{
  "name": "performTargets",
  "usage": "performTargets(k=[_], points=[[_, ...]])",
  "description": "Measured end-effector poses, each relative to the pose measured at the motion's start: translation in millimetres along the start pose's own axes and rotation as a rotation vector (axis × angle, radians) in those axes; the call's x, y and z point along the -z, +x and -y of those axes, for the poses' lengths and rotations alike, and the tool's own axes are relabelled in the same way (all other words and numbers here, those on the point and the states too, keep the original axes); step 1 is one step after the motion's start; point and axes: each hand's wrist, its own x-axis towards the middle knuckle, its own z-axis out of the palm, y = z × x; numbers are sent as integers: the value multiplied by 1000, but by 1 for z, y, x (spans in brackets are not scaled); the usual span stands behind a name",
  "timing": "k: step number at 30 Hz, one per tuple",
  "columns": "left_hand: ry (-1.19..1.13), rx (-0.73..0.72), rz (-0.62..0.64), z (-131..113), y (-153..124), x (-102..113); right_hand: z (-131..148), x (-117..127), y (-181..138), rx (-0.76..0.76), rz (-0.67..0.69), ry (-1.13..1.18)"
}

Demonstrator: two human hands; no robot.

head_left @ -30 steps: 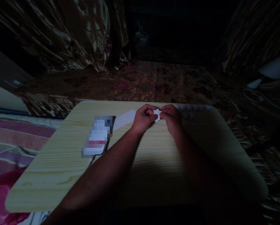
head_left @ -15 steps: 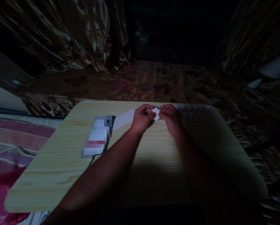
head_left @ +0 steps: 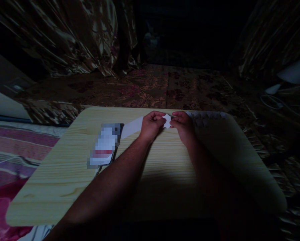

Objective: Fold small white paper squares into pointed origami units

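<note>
A small white folded paper star (head_left: 167, 121) is held up between my hands over the far part of the table. My left hand (head_left: 151, 125) pinches its left side between thumb and fingers. On the other side, my right hand (head_left: 183, 124) has its thumb and curled fingers at the star's right edge. White paper (head_left: 132, 128) lies flat on the table just left of my left hand. Several small pale folded pieces (head_left: 210, 115) sit in rows beyond my right hand, dim in shadow and partly hidden by it.
The light wooden table (head_left: 64, 174) has rounded corners. On its left lies a phone-like device with a blurred-out surface (head_left: 104, 144). Striped bedding (head_left: 21, 144) borders the left side, and patterned cloth (head_left: 152, 83) lies behind. A white lamp (head_left: 295, 71) stands at right.
The star has turned slightly, and its points now show more clearly. My right fingers have shifted a little at its edge; my left hand keeps its pinch.
</note>
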Motion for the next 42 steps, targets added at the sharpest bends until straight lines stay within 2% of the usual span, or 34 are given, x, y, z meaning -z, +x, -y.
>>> performTargets(k=[8, 19, 28, 37, 42], points=[[-31, 16, -12, -3, -1, -2, 4, 1, -1, -58, -6, 14], [-20, 11, 1, -2, 0, -1, 6, 0, -1, -36, -37, 5], [19, 2, 38, 1, 0, 0, 6, -1, -1, -37, -12, -46], [-6, -6, -2, 1, 0, 0, 3, -1, -1, -23, 60, -49], [-41, -8, -18, 0, 0, 0, 2, -3, -1, -19, 23, -19]])
